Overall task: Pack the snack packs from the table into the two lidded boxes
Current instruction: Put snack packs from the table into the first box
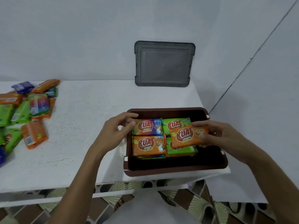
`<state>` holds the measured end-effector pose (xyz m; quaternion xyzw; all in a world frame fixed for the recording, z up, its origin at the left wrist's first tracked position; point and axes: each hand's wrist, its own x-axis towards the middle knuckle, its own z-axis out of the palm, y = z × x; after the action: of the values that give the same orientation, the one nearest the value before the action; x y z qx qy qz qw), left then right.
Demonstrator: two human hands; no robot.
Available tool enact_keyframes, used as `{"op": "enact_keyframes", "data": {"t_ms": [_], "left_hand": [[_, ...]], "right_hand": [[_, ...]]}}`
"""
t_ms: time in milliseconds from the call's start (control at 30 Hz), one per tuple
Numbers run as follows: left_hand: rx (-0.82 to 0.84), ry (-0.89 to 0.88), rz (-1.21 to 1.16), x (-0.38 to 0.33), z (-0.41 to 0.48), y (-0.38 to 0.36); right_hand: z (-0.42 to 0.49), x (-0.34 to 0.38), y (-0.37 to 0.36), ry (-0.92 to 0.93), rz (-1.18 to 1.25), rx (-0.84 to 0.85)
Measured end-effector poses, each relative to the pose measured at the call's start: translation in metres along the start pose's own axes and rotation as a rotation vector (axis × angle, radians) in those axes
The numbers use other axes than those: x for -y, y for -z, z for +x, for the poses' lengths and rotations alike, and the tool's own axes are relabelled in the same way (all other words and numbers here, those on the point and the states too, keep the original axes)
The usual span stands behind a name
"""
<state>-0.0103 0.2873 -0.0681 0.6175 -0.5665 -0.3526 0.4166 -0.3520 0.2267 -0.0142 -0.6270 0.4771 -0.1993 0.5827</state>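
- The orange snack pack [188, 136] is gripped at its right end by my right hand [216, 135], thumb in front and fingers behind. It hangs tilted over the right half of the brown box [176, 171], just above a green pack [181, 151].
- My main worry is that, let go at this tilt, it would land skewed across the two green packs and slide into the bare strip along the box's near wall.
- The left hand [116, 131] is curled at the left end of the blue-and-purple pack [147, 127] and touches it. I cannot tell whether it truly pinches it. A push there could shove the back row out of line.
- If the layers ride above the rim, I expect the grey lid [164, 64], leaning on the wall behind, will not seat.
- The pile of loose packs [27, 110] lies well apart on the bench [84, 126], off to the left of both hands.
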Motion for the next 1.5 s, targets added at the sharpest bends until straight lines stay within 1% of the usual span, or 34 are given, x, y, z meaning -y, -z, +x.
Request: {"op": "enact_keyframes", "data": {"t_ms": [167,233,267,367,433,567,667,767,900,1000,1067,1200,1367,1500], "left_hand": [[-0.1,0.022,0.014,0.007,-0.003,-0.009],[-0.112,0.023,0.009,0.008,-0.004,-0.01],[-0.116,0.02,0.011,0.009,-0.004,-0.01],[-0.129,0.014,0.035,0.009,-0.005,-0.012],[-0.14,0.009,0.05,0.01,-0.005,-0.013],[-0.139,0.002,0.081,0.009,-0.005,-0.014],[-0.101,0.008,0.108,0.006,0.0,-0.011],[-0.064,0.001,0.17,-0.001,0.011,-0.006],[-0.036,-0.005,0.242,-0.014,0.044,-0.002],[-0.05,0.008,0.23,-0.027,0.083,-0.002],[-0.056,0.016,0.188,-0.035,0.115,-0.001],[-0.084,0.125,0.116,-0.044,0.183,0.002],[-0.167,0.354,0.055,-0.037,0.255,0.006],[-0.12,0.508,0.071,-0.026,0.283,0.005]], "right_hand": [[0.014,-0.017,-0.013,-0.112,-0.186,0.084],[0.02,-0.025,-0.023,-0.12,-0.261,0.072],[0.023,-0.027,-0.026,-0.114,-0.349,0.048],[0.026,-0.031,-0.034,-0.052,-0.792,-0.062],[0.026,-0.031,-0.04,-0.018,-0.852,-0.097],[0.024,-0.03,-0.037,-0.014,-0.829,-0.053],[0.026,-0.021,-0.03,0.02,-0.836,-0.074],[0.037,-0.001,-0.019,0.072,-0.787,-0.096],[0.067,0.032,0.002,0.148,-0.7,-0.208],[0.102,0.049,0.019,0.188,-0.547,-0.293],[0.133,0.058,0.032,0.204,-0.499,-0.327],[0.201,0.069,0.059,0.132,-0.403,-0.369],[0.268,0.068,0.085,-0.044,-0.253,-0.434],[0.3,0.06,0.094,-0.224,-0.11,-0.413]]}}
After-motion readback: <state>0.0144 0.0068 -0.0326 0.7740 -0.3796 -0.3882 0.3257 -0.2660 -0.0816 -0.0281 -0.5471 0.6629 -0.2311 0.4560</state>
